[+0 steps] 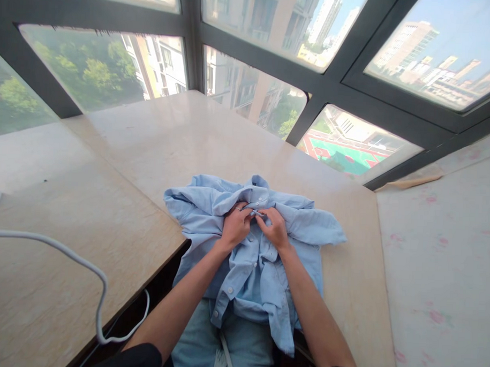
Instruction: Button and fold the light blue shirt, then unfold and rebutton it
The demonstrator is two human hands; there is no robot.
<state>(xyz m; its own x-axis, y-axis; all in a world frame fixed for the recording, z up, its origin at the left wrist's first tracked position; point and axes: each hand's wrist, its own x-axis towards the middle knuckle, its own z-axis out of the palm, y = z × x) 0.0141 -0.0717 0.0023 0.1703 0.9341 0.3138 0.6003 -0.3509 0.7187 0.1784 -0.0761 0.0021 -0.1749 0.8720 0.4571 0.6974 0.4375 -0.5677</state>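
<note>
A light blue button-up shirt (212,204) lies crumpled on the beige stone sill, its lower part hanging over the edge toward me. My left hand (235,226) and my right hand (273,227) meet just below the collar. Each hand pinches the shirt's front placket with closed fingers, thumbs and fingertips pressed together at a button. A ring shows on a finger of my left hand. The collar (257,194) stands up just beyond my fingers. The sleeves spread out to the left and right.
The beige sill (150,142) runs along dark-framed windows (194,37) looking onto buildings and a sports court. A white cable (77,260) loops across the wooden surface (44,283) at left. A pale flower-print cushion (443,254) lies at right.
</note>
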